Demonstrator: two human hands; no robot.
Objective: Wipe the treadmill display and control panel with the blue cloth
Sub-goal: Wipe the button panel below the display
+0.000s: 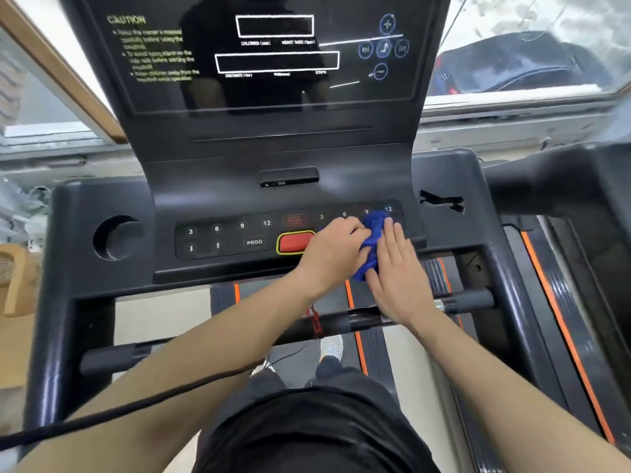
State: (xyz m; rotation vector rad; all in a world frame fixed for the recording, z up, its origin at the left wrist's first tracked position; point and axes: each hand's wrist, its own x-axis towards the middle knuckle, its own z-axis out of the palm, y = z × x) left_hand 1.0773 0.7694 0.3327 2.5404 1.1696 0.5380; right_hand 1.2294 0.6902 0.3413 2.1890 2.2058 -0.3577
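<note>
- The treadmill console (102, 213) fills the view in front of me, dark grey, with a round cup holder (116, 237) sunk into it well to the left of the red stop button (294, 242).
- The display (266, 52) stands upright above the stop button, dark and unlit, with yellow caution text on its left side and round music icons on its right.
- The control panel (222, 238) is the black strip that carries the stop button; keys numbered 3, 6, 9 and 12 run along it on both sides of the button, and a PROG key sits just left of it.
- A black handlebar (362, 319) crosses below the stop button, under my wrists.
- My left hand (333, 252) lies just right of the stop button, fingers curled and closed over the left part of the blue cloth (370, 245).
- My right hand (397, 271) is further right of the button, fingers straight and together, pressed flat against the right side of the cloth.
- The blue cloth is bunched between my two hands on the right end of the control panel, its top reaching the 9 and 12 keys right of the stop button.
</note>
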